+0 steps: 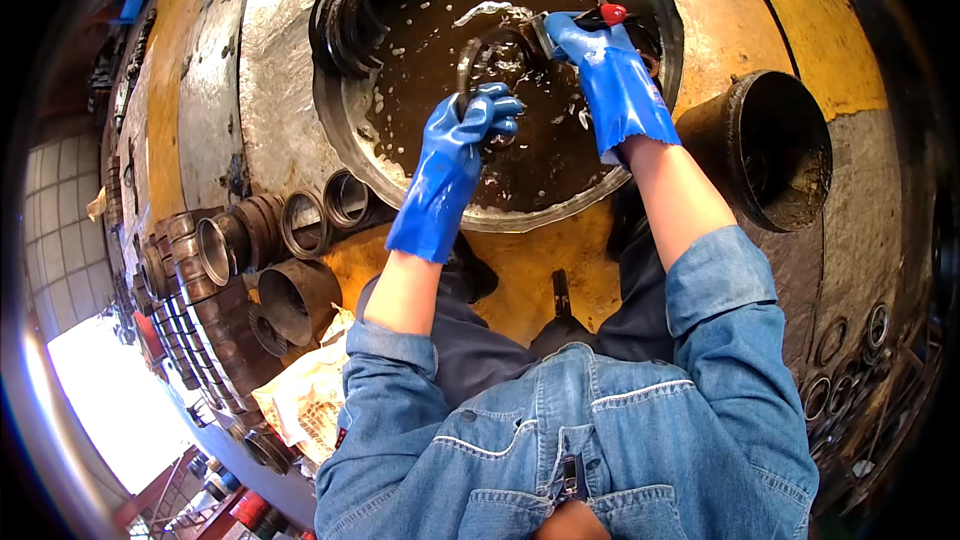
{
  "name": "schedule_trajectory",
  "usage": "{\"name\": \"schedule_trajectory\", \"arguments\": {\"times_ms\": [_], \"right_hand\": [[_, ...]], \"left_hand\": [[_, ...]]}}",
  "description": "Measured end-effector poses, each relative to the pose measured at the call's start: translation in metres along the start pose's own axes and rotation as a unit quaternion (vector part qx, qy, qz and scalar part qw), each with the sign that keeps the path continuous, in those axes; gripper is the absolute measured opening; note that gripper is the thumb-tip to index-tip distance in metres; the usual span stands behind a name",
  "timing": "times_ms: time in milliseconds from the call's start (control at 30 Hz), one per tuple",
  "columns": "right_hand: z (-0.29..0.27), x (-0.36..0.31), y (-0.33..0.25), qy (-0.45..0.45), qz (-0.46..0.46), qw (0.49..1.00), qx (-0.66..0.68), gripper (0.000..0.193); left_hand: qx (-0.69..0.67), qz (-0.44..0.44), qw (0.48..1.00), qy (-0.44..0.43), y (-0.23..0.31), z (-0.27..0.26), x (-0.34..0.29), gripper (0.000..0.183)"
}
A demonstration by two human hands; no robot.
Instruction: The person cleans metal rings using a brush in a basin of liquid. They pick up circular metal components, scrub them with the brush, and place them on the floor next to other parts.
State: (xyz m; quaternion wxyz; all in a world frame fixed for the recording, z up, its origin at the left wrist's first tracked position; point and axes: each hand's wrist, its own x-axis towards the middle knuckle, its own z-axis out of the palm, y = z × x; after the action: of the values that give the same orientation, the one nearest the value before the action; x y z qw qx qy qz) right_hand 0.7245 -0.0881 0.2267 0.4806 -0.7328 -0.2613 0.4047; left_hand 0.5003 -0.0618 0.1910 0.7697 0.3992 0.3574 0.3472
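The left hand (462,128), in a blue rubber glove, is closed around a dark metal ring (466,68), held over brown liquid (430,50) in a round tub (520,221). The gloved right hand (590,45) grips a red-ended hand tool (613,14) near the ring; contact cannot be determined. Stacked dark rings (345,25) lean at the tub's left wall. An open metal cylinder (735,140) lies right of the tub; a paper sack (305,395) sits beside the left sleeve.

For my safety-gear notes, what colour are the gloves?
The gloves are bright blue, clearest in the head view.
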Motion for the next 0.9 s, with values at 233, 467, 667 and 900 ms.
{"name": "schedule_trajectory", "arguments": {"times_ms": [233, 467, 667, 900], "right_hand": [[-0.009, -0.007, -0.018, -0.013, 0.021, 0.998, -0.051, 0.042], [0.077, 0.009, 0.022, -0.335, -0.017, 0.897, 0.286, 0.035], [0.082, 0.007, -0.011, -0.324, -0.040, 0.937, -0.127, 0.028], [0.081, 0.063, 0.041, -0.327, -0.006, 0.944, 0.045, 0.030]], "left_hand": [[-0.131, -0.101, 0.985, 0.050, -0.016, -0.051, -0.001, 0.045], [0.102, -0.092, 0.982, 0.127, 0.010, -0.045, -0.022, 0.034], [0.110, -0.076, 0.982, 0.136, 0.018, -0.047, -0.036, 0.034], [0.073, -0.089, 0.987, 0.111, 0.012, -0.037, -0.021, 0.036]]}}
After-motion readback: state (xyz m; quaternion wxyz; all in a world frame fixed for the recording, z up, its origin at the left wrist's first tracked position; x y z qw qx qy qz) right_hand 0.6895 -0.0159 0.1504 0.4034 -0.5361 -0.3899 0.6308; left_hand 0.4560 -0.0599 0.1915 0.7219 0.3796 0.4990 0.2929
